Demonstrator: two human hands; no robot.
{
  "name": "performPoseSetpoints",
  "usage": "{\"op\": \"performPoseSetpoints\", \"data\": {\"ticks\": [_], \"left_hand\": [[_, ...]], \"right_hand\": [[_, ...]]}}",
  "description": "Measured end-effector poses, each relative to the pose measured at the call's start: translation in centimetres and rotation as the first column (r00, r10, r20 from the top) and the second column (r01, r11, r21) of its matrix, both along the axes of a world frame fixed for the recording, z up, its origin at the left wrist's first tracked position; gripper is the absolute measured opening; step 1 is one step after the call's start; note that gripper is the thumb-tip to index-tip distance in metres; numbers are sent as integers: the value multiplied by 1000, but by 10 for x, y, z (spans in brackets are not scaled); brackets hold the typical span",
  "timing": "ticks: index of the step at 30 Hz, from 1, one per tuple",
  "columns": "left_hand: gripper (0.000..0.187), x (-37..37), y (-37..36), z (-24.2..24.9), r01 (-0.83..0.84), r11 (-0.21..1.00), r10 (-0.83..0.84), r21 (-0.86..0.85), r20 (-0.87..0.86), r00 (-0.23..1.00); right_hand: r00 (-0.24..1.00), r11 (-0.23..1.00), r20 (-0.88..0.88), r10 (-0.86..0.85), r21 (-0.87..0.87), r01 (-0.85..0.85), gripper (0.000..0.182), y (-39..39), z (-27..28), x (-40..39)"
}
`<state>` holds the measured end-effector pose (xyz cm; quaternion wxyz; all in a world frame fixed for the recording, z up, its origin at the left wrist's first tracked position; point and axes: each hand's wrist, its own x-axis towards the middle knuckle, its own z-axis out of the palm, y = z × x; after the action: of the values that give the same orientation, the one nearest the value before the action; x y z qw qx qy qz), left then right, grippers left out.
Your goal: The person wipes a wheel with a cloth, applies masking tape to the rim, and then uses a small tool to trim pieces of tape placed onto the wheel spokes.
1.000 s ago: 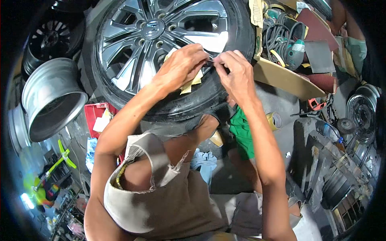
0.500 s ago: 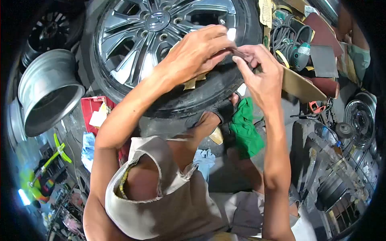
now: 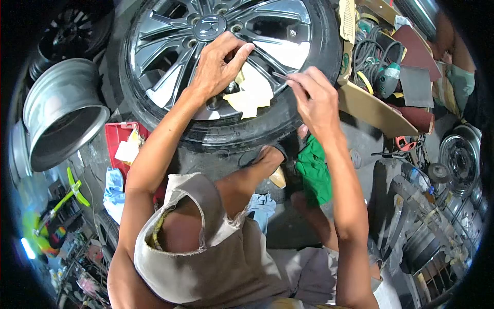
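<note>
A wheel point(image 3: 278, 51) with shiny spokes and a black tire point(image 3: 221, 139) lies flat in front of me. My left hand point(image 3: 213, 67) is over its spokes near the center cap point(image 3: 210, 27), fingers bent, thumb apart, nothing visible in it. Between the thumb and fingers of my right hand point(image 3: 316, 98) is a thin dark piece point(image 3: 281, 75), above the tire's right side. Pale yellow paper point(image 3: 250, 101) lies on the rim's lower part, just right of my left wrist.
Bare rims point(image 3: 67, 110) stand at left, beside a red tray point(image 3: 117, 141). Green cloth point(image 3: 315, 172) lies below the tire. A cardboard box point(image 3: 378, 105) with a corded tool point(image 3: 387, 80) and abrasive sheets is at right. Another person's arm point(image 3: 446, 38) shows top right.
My hands were together over the tire's right side; now they are apart. My left hand has moved left onto the spokes, and my right hand has moved slightly down with the thin piece.
</note>
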<state>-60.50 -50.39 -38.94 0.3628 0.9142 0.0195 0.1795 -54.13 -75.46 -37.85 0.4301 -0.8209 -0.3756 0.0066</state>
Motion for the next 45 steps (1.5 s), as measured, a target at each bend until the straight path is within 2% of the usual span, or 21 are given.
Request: {"op": "performPoseSetpoints", "data": {"ticks": [2, 6, 8, 12, 13, 14, 16, 18, 20, 22, 24, 26, 27, 30, 32, 34, 36, 37, 42, 45], "left_hand": [[24, 1, -5, -1, 7, 999, -5, -43, 36, 999], [24, -4, 0, 1, -22, 995, 23, -92, 8, 1000], [24, -1, 1, -3, 6, 1000, -5, -25, 37, 999], [24, 1, 0, -4, -2, 999, 5, -49, 62, 998], [24, -2, -1, 0, -28, 994, 26, -104, -18, 1000], [24, 0, 2, -4, 9, 997, -4, -71, 61, 998], [24, -2, 3, -3, -14, 998, 15, -56, 23, 1000], [24, -3, -2, -1, -24, 995, 25, -92, 2, 1000], [30, 1, 0, -8, 4, 995, 2, -97, 62, 998], [25, 0, 3, -3, -18, 998, 19, -57, 11, 1000], [26, -3, 2, 0, -46, 993, 46, -105, -4, 999], [25, -3, -2, 0, -37, 996, 38, -85, 8, 999], [32, 0, 0, -4, -22, 993, 29, -115, 60, 998], [32, 1, 5, -12, -14, 995, 21, -103, 69, 997], [33, 0, 7, -9, -18, 994, 28, -110, 85, 996], [32, 0, 4, -8, -12, 995, 20, -98, 82, 996], [33, 1, 0, -6, -13, 994, 20, -109, 64, 998], [34, 1, 0, -7, -17, 992, 23, -122, 49, 999], [34, -3, 4, -4, -48, 995, 46, -89, -23, 999], [33, 0, 3, -1, -39, 994, 37, -102, -20, 999]], "right_hand": [[1000, 999, 23, 10, 35, -11, 13, 1, -1, -1], [998, 1000, -49, -25, -12, 24, 12, -6, -3, -3], [999, 999, -6, -35, -16, 35, 13, -5, -2, -2], [996, 1000, 87, 16, 5, -16, 13, 7, -3, 2], [998, 1000, 61, 18, -11, -17, 12, 2, 1, 1], [997, 1000, 65, 30, -4, -30, 12, -1, 2, 2], [1000, 998, -23, -7, -66, 5, 12, -9, 3, -3], [1000, 997, -7, -18, -76, 17, 12, -3, -2, 3], [994, 999, 111, -2, 47, -4, 14, 8, -8, 7], [997, 999, 71, 8, 47, -11, 14, -1, -6, 3], [1000, 999, -25, -12, -45, 11, 12, -10, -1, -3], [1000, 996, 6, -11, -84, 12, 13, -9, 0, 0], [999, 999, 39, 9, -50, -7, 13, -2, 0, 4], [995, 999, 95, 40, -17, -39, 12, -2, 1, 7], [999, 992, 13, 36, -121, -34, 13, -13, 4, 4], [999, 990, 30, 34, -137, -30, 13, -8, 4, 4], [989, 995, 113, 99, -39, -95, 12, 6, -1, 9], [981, 991, 154, 118, -76, -108, 12, 10, -1, 10], [999, 995, 34, 33, -94, -30, 14, -15, -4, -2], [992, 1000, 124, 17, 8, -18, 15, 9, -7, 2]]}}
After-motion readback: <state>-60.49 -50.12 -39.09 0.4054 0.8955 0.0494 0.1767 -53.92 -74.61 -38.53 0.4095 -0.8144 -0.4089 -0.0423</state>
